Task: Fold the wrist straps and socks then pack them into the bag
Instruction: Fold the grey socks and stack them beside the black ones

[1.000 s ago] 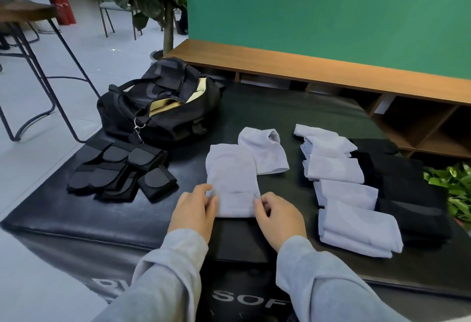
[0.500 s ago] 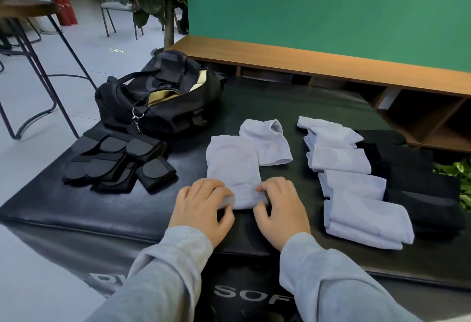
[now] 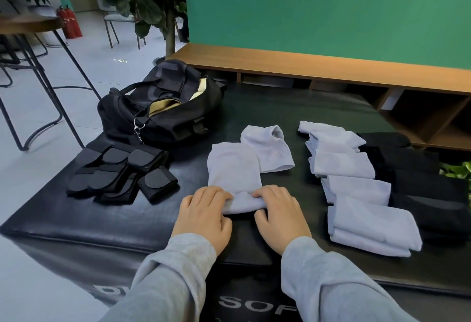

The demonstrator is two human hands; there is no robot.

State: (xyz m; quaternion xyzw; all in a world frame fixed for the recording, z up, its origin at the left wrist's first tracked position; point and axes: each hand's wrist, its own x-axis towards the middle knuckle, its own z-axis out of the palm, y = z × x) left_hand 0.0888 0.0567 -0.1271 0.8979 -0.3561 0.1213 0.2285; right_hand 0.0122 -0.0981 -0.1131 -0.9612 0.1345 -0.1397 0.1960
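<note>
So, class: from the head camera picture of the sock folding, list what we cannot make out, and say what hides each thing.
- Inside of the bag, head view: only a slit of yellow lining shows; its contents are hidden by the flap.
- Near edge of the sock, head view: covered by the left hand and right hand.
- Black socks, head view: dark on the dark mat, count unclear.
- Mat lettering: cut off by the sleeves.
</note>
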